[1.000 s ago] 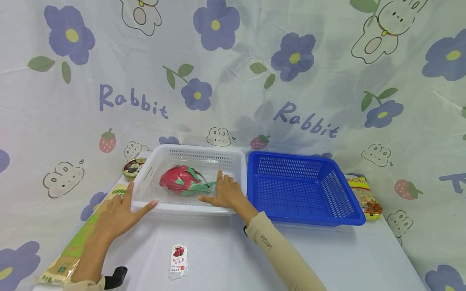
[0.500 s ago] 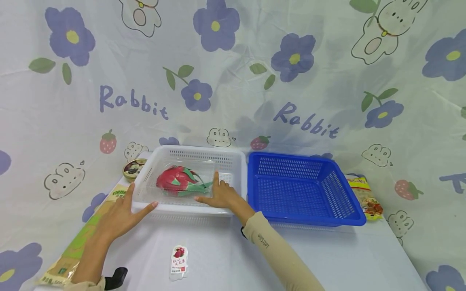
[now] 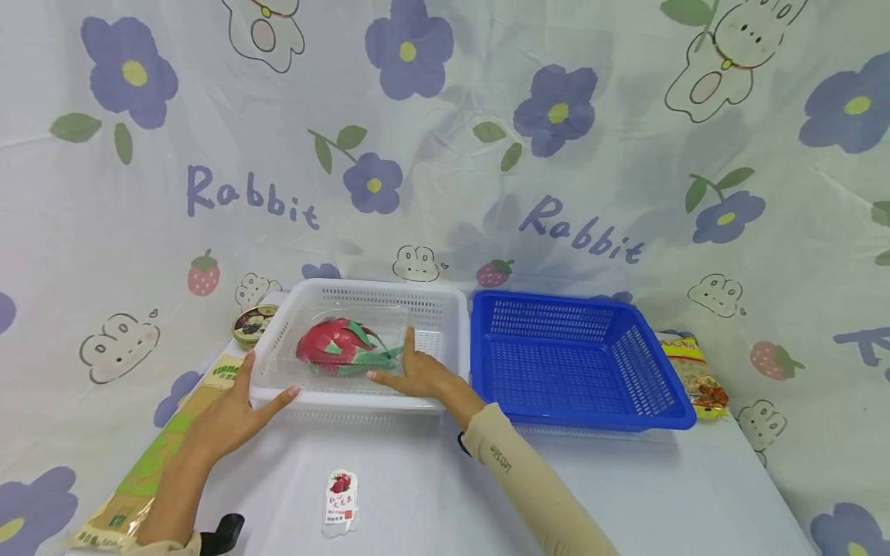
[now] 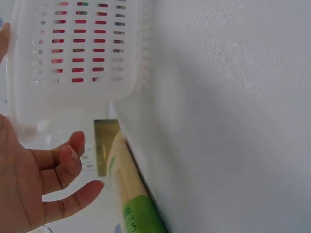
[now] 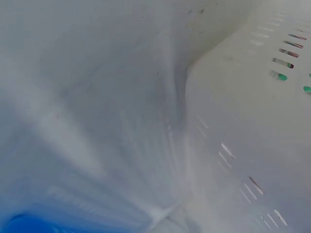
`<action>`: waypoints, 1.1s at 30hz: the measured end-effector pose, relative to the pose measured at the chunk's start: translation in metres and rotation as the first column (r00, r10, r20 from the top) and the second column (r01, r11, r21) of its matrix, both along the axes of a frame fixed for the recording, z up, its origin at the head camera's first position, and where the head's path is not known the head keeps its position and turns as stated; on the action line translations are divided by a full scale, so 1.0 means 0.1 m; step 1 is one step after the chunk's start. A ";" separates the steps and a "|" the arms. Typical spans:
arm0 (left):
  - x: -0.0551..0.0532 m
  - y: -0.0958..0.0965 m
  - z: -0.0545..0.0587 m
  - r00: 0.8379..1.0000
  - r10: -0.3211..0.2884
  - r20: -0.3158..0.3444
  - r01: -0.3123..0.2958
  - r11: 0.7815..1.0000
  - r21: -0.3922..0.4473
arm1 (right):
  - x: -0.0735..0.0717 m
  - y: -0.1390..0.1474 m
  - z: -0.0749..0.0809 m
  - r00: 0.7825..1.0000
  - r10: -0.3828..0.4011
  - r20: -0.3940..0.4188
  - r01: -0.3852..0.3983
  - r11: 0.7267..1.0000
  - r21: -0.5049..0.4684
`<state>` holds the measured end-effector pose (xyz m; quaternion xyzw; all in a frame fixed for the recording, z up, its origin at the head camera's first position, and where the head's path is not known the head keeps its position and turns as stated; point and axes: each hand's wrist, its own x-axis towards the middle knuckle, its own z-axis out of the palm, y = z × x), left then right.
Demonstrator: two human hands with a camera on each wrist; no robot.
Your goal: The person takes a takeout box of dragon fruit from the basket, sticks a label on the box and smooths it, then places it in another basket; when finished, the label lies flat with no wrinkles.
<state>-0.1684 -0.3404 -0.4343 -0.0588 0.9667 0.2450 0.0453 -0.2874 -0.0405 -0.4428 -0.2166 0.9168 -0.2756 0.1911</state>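
A red dragon fruit with green scales is inside a clear plastic box, which sits in the white basket. My left hand rests at the basket's front left corner, thumb and index finger spread along the rim; its other fingers hang loosely bent beside the wall in the left wrist view. Reaching over the front rim, my right hand lies at the box's right end. Its index finger points up along that end, and the thumb stretches left across the front. The right wrist view shows basket wall, not the hand.
A blue basket stands to the right of the white one. A yellow food packet is beyond it. At left are a round tin and a long green and tan packet. A label lies in front.
The clear box with the dragon fruit has slid slightly left in the white basket, and my right hand has moved left with it. My left hand has stayed at the corner.
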 end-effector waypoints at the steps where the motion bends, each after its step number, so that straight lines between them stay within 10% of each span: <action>1: 0.00 0.00 0.00 1.000 0.001 0.002 -0.001 1.000 0.000 | 0.00 0.00 0.01 1.000 -0.001 0.021 0.002 1.000 -0.029; 19: -0.01 0.00 0.02 0.999 0.016 0.049 -0.017 1.000 0.019 | -0.08 -0.04 0.11 0.957 -0.059 0.284 0.163 0.920 -0.357; 33: 0.00 0.01 0.01 0.998 0.016 0.058 -0.018 0.999 0.026 | -0.08 -0.12 0.14 0.855 -0.060 0.516 0.371 0.765 -0.526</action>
